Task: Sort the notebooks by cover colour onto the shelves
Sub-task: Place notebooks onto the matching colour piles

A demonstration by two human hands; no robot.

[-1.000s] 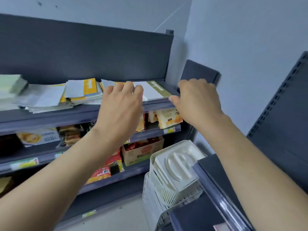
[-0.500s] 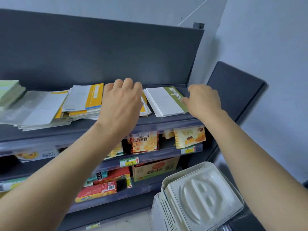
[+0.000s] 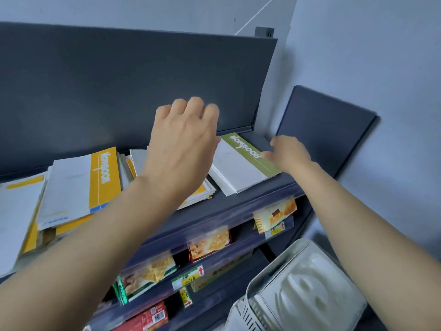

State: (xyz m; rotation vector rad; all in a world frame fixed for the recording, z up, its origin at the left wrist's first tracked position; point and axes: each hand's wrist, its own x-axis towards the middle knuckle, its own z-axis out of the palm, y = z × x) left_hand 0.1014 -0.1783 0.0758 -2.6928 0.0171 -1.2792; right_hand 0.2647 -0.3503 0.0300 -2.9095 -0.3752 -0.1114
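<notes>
The dark top shelf [image 3: 248,197] runs under both hands, with snack packets [image 3: 210,242] on the shelves below the forearms and a white basket [image 3: 307,290] beneath the right forearm. A loose pile of yellow notebooks [image 3: 103,177] lies left of and under the left hand [image 3: 181,149], which hovers above the shelf, fingers loosely bent, holding nothing. The green notebook [image 3: 238,163] lies flat between the hands; the right hand [image 3: 291,154] touches its green right edge with the thumb, and whether the fingers grip it cannot be told.
</notes>
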